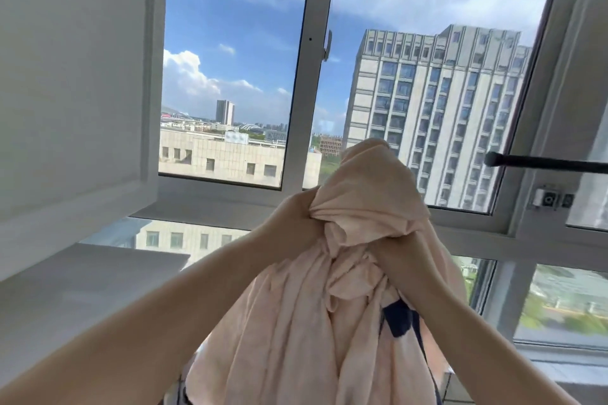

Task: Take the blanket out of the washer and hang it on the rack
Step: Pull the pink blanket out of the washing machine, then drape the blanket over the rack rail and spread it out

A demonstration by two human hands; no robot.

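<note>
Blanket [296, 322] raised before a high-rise window [309, 82]: from the head view, a person holds a bunched, pale peach blanket up at arm's length, both bare forearms reaching forward. The left hand [292, 220] grips a gathered fold at the top of the bundle, fingers buried in the cloth. The right hand [398, 250] is mostly wrapped by fabric draped over it; it appears to clutch the blanket from beneath, though its fingers cannot be seen. The cloth hangs down in loose, twisted folds between the arms, with a dark navy patch [399, 319] showing on its right side. A black rod [543, 163] juts in from the right edge, just beside and above the bundle's top, not touching it. Beyond the glass stand a pale tower block [437, 102], lower buildings and blue sky with cloud.
</note>
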